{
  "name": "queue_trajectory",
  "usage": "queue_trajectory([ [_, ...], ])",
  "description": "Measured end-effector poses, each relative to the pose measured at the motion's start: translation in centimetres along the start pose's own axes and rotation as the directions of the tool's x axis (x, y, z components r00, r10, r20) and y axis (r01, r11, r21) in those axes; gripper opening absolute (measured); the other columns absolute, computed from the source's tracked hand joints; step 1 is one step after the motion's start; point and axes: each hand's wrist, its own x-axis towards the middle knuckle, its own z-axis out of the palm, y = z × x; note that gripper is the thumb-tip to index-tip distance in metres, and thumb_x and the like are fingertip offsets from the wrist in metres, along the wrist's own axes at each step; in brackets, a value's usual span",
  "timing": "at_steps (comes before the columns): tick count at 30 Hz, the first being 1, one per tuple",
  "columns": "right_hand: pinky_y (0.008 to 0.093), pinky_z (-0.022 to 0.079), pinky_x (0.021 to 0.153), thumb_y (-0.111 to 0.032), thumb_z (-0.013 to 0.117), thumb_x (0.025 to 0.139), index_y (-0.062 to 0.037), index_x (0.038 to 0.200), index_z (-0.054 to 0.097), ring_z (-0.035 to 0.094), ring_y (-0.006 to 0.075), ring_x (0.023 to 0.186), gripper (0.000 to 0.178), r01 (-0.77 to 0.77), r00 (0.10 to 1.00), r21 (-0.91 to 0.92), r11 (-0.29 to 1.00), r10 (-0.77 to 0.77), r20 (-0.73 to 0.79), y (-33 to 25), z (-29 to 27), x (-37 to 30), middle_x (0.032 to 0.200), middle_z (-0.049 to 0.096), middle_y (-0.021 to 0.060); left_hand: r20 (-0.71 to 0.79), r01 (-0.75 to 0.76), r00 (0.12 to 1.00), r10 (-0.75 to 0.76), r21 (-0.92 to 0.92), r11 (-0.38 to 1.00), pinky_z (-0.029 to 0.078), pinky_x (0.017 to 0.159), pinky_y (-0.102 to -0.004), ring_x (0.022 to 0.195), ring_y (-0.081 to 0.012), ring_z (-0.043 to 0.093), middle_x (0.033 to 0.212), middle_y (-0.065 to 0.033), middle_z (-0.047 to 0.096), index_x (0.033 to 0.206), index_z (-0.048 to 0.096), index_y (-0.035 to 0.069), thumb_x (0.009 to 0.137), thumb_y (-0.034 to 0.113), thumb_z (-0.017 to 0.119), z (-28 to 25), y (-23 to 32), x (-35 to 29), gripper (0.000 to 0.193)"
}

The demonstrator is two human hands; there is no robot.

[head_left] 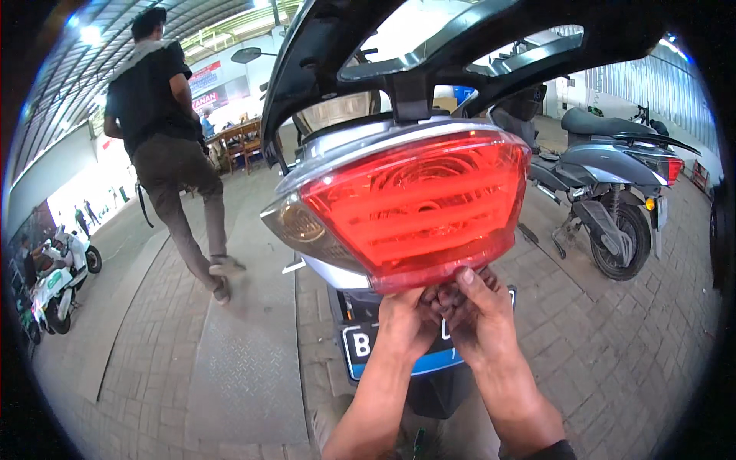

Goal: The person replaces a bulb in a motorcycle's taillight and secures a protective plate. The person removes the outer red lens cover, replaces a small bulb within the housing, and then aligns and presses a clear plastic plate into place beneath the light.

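Observation:
A large red tail light point(429, 203) fills the middle of the view, fixed at the rear of a motor scooter. Beside its left end is a smoky turn signal point(300, 227). Both my hands meet under the lower edge of the red lens. My left hand point(408, 318) has its fingers curled beneath the lens, partly hidden, and what they pinch cannot be made out. My right hand point(484, 307) lays its thumb on the lens's bottom rim, with dirt-darkened fingers bent below it. Behind my wrists is a black licence plate point(360, 349), partly covered.
Above the light arches a black rear rack point(414, 84). At right stands a grey-blue scooter point(621, 180). A person point(157, 115) in dark clothes walks at left, near a metal floor plate point(245, 353). White motorcycles point(61, 280) stand far left on the paved floor point(598, 345).

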Motion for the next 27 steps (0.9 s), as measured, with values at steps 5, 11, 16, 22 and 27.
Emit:
queue_trajectory([
  [5, 0.0249, 0.050, 0.062, -0.016, 0.068, 0.078, -0.0028, 0.095, 0.057, 0.060, 0.0138, 0.065, 0.024, -0.012, 1.000, 0.030, 0.999, 0.011, 0.020, -0.4, -0.6, -0.1, 0.075, 0.063, 0.0066, 0.044, 0.009, 0.999, -0.007, -0.046, 0.999, 0.042, 0.061, -0.0260, 0.065, -0.0129, 0.049, 0.072, 0.0012, 0.053, 0.089, 0.058, 0.010, 0.082, 0.029, 0.062, 0.6, -0.4, -0.7, 0.021],
  [11, 0.0224, 0.048, 0.061, -0.013, 0.067, 0.078, -0.0025, 0.093, 0.057, 0.059, 0.0117, 0.066, 0.021, 0.029, 0.999, 0.064, 0.998, -0.030, 0.018, -0.8, 0.7, -0.3, 0.076, 0.063, 0.0066, 0.130, -0.075, 0.988, 0.081, -0.049, 0.996, 0.045, 0.059, -0.0247, 0.067, -0.0130, 0.053, 0.079, -0.0009, 0.056, 0.091, 0.057, 0.009, 0.082, 0.027, 0.062, 0.8, -0.7, -0.8, 0.021],
  [16, 0.0245, 0.049, 0.062, -0.016, 0.064, 0.081, -0.0012, 0.095, 0.056, 0.058, 0.0121, 0.067, 0.022, 0.003, 0.999, 0.081, 0.997, -0.005, 0.033, -0.7, 0.2, -0.4, 0.077, 0.061, 0.0068, 0.131, -0.170, 0.976, 0.172, -0.023, 0.985, 0.044, 0.056, -0.0226, 0.064, -0.0116, 0.052, 0.075, 0.0000, 0.052, 0.090, 0.057, 0.008, 0.085, 0.022, 0.058, 1.5, -0.7, -1.0, 0.015],
  [22, 0.0287, 0.050, 0.065, -0.020, 0.059, 0.085, -0.0013, 0.100, 0.055, 0.059, 0.0142, 0.070, 0.024, -0.005, 1.000, 0.080, 0.997, 0.003, 0.025, -1.5, 0.7, -0.8, 0.077, 0.060, 0.0064, -0.009, -0.272, 0.962, 0.273, 0.036, 0.961, 0.041, 0.051, -0.0173, 0.059, -0.0061, 0.048, 0.070, 0.0026, 0.049, 0.085, 0.056, 0.009, 0.086, 0.020, 0.057, 3.4, -1.2, -1.2, 0.012],
  [27, 0.0251, 0.050, 0.066, -0.012, 0.063, 0.082, -0.0013, 0.097, 0.055, 0.060, 0.0123, 0.070, 0.019, -0.015, 0.999, 0.152, 0.988, 0.022, -0.047, -1.5, 1.4, -1.0, 0.081, 0.062, 0.0069, -0.114, -0.248, 0.962, 0.249, 0.026, 0.968, 0.040, 0.048, -0.0173, 0.057, -0.0050, 0.047, 0.069, 0.0035, 0.049, 0.084, 0.056, 0.009, 0.085, 0.018, 0.057, 3.8, -1.3, -1.1, 0.009],
])
